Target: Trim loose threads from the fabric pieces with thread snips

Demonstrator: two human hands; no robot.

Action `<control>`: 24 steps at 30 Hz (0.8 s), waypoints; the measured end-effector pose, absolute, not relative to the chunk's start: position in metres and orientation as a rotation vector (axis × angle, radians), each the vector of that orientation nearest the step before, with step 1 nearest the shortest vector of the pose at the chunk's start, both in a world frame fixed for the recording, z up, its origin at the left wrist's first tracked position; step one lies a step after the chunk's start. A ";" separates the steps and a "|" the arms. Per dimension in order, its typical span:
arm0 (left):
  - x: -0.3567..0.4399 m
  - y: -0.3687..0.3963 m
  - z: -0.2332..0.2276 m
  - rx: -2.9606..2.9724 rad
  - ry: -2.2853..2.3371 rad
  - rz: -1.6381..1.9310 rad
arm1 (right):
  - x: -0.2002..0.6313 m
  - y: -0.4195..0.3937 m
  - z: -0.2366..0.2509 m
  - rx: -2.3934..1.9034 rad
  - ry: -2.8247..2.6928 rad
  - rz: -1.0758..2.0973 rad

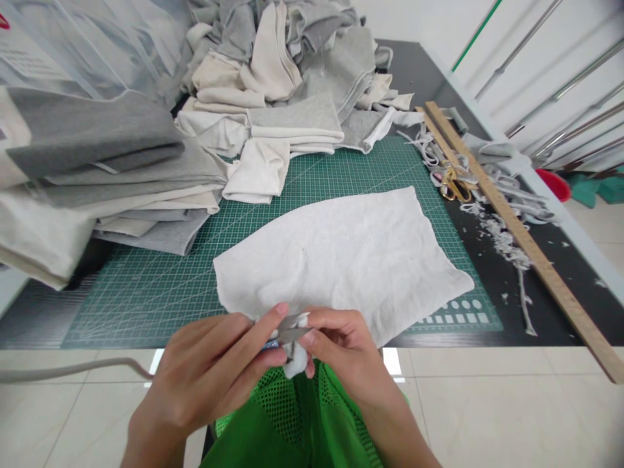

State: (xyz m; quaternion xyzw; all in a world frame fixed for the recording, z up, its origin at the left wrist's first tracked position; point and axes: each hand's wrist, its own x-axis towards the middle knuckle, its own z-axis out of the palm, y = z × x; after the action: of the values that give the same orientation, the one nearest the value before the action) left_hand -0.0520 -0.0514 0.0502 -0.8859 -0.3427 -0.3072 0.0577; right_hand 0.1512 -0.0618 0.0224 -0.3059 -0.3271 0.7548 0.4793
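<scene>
A white cloth piece (pixel 341 250) lies spread on the green cutting mat (pixel 160 292), its near edge drawn over the table's front edge. My left hand (pixel 209 370) is closed on small thread snips (pixel 291 334) with metal blades and a bit of blue near the grip. The blades point to the right, at the bunched cloth edge. My right hand (pixel 346 348) pinches that edge between thumb and fingers, close to the blade tips. A little wad of white cloth hangs below the blades. The fingers partly hide the snips' grip.
Folded grey and cream cloths (pixel 131 175) are stacked at left, with a heap of cloth pieces (pixel 292 71) behind. Right of the mat lie gold-handled scissors (pixel 454 186), wooden rulers (pixel 517 227) and thread scraps (pixel 502 240). A hose (pixel 73 370) runs at lower left.
</scene>
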 end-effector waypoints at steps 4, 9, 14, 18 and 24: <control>-0.055 -0.054 0.047 -2.690 -1.038 -0.922 | 0.153 -0.061 0.021 -0.745 -0.821 1.852; -0.059 -0.055 0.047 -2.733 -1.022 -0.878 | 0.155 -0.060 0.021 -0.738 -0.840 1.894; -0.060 -0.055 0.047 -2.729 -1.034 -0.843 | 0.153 -0.060 0.020 -0.726 -0.813 1.896; -0.060 -0.055 0.047 -2.735 -1.034 -0.810 | 0.154 -0.061 0.021 -0.732 -0.812 1.909; -0.058 -0.054 0.049 -2.734 -1.023 -0.838 | 0.155 -0.059 0.021 -0.728 -0.855 1.906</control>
State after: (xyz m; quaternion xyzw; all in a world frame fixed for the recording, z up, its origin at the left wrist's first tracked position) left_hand -0.0581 -0.0536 0.0494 -0.8990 -0.3363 -0.2756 0.0521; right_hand 0.1549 -0.0594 0.0211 -0.2940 -0.3457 0.7701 0.4483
